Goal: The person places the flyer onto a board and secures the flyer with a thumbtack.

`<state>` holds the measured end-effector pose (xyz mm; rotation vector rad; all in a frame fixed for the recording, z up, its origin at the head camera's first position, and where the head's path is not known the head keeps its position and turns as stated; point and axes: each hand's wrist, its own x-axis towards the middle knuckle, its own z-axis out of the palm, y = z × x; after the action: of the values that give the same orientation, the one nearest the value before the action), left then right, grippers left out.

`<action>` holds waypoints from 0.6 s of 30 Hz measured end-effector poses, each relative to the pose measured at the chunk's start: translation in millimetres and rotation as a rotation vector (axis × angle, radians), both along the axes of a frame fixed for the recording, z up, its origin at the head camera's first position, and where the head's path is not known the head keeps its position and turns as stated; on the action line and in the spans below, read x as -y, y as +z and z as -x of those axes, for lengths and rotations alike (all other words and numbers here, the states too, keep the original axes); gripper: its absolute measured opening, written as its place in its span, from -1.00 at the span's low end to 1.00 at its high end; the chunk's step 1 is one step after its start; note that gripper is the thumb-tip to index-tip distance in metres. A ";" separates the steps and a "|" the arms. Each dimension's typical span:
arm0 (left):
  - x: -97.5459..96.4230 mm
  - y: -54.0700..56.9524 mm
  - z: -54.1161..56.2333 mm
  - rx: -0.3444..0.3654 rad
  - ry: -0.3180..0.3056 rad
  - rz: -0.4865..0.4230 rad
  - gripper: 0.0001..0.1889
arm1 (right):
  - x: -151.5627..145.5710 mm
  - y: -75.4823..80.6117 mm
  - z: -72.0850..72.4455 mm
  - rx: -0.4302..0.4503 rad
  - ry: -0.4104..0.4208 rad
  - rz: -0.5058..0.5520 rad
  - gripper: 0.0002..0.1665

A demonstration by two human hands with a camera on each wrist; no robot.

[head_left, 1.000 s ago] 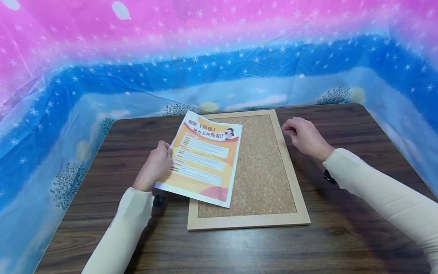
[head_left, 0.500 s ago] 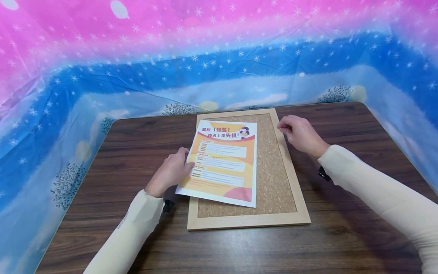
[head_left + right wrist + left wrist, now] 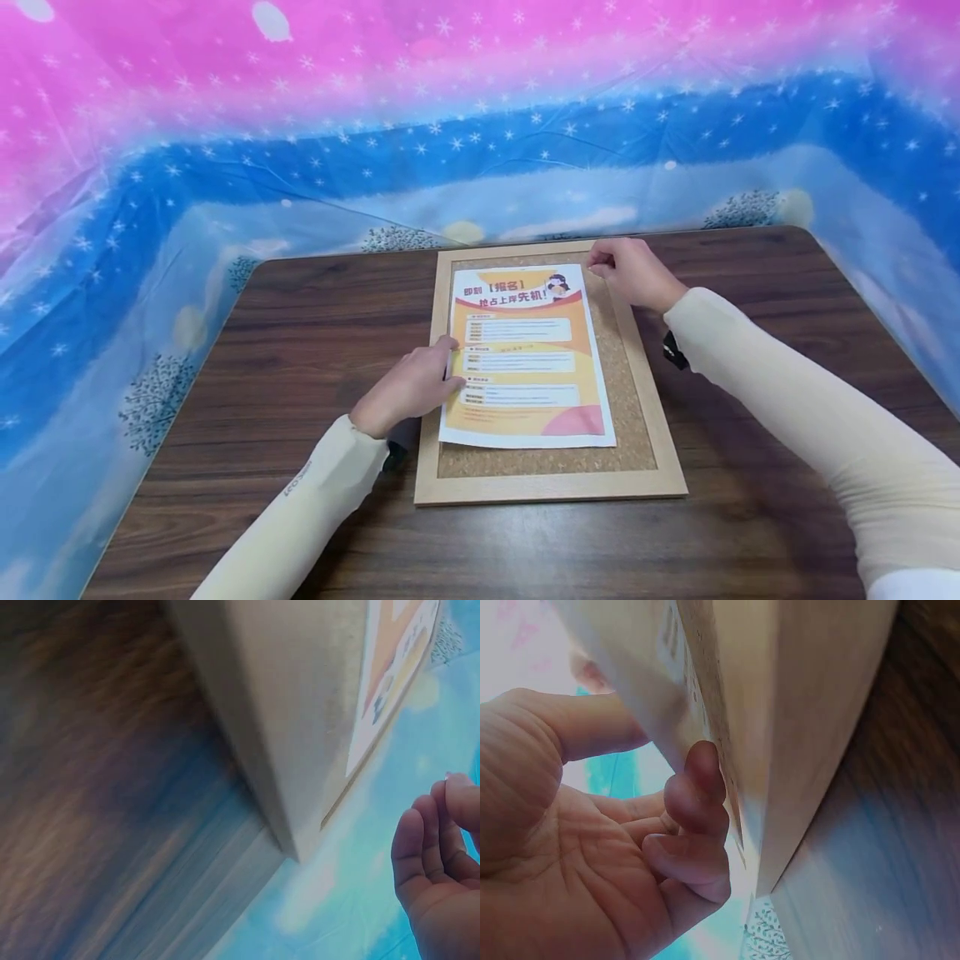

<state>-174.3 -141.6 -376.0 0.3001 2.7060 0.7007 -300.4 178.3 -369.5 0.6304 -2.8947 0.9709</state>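
A printed poster (image 3: 525, 358) in yellow, white and pink lies over a wood-framed corkboard (image 3: 637, 429), its lower left corner slightly beyond the cork. My left hand (image 3: 411, 385) pinches the poster's left edge, thumb on the printed face and fingers behind, as the left wrist view also shows. My right hand (image 3: 633, 271) is over the board's top right corner, close to the poster's upper right corner. Its thumb and forefinger are pressed together on a tiny pale thing (image 3: 448, 776), mostly hidden by the fingertips.
The corkboard's wooden frame (image 3: 551, 487) lies flat on a dark wood-grain table (image 3: 315, 325). Behind and beside the table hangs a pink and blue snowflake cloth (image 3: 480, 158). A strip of bare cork shows right of the poster.
The poster has moved right and straightened over the corkboard, carried by my left hand. My right hand has come left from beyond the frame to the board's top right corner.
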 end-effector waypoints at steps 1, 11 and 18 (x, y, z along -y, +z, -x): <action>-1.3 -0.6 0.1 0.003 0.000 0.007 -0.43 | 4.1 -0.1 2.8 0.010 0.001 0.003 -0.85; -10.4 -6.9 0.1 0.010 -0.042 0.021 -0.42 | 40.8 -5.3 24.5 0.151 0.011 0.064 -0.82; -12.7 -8.2 1.2 0.015 -0.059 0.009 -0.42 | 55.7 -11.9 37.8 0.260 -0.009 0.077 -0.79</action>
<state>-175.5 -128.9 -384.2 0.3694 2.6741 0.6710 -338.2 122.6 -381.4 0.5216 -3.0560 1.2430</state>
